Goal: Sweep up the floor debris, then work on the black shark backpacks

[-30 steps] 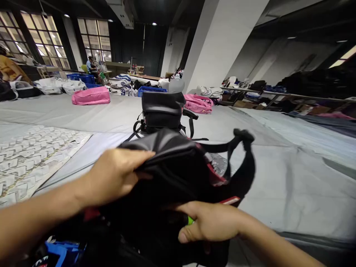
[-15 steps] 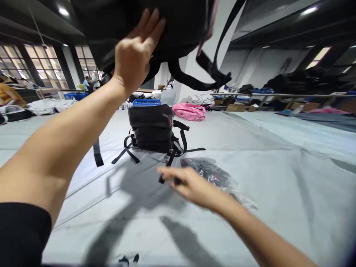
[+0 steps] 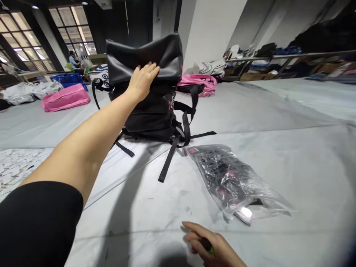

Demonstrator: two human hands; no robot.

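One creased, glossy black bag (image 3: 150, 53) meets outstretched left fingers (image 3: 151, 69); right fingers (image 3: 195, 227) curl round a green-black tool (image 3: 206, 244)

A glossy black backpack (image 3: 167, 68), its top sagging, sits on another black bag (image 3: 150, 125) short of the table's (image 3: 278, 122) far edge; a half-hidden black-and-green object (image 3: 206, 244) is nearer.

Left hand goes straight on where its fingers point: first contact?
The upper black backpack. The left hand looks flat against its front, so there seems to be no free gap, though depth is hard to judge from this one view.
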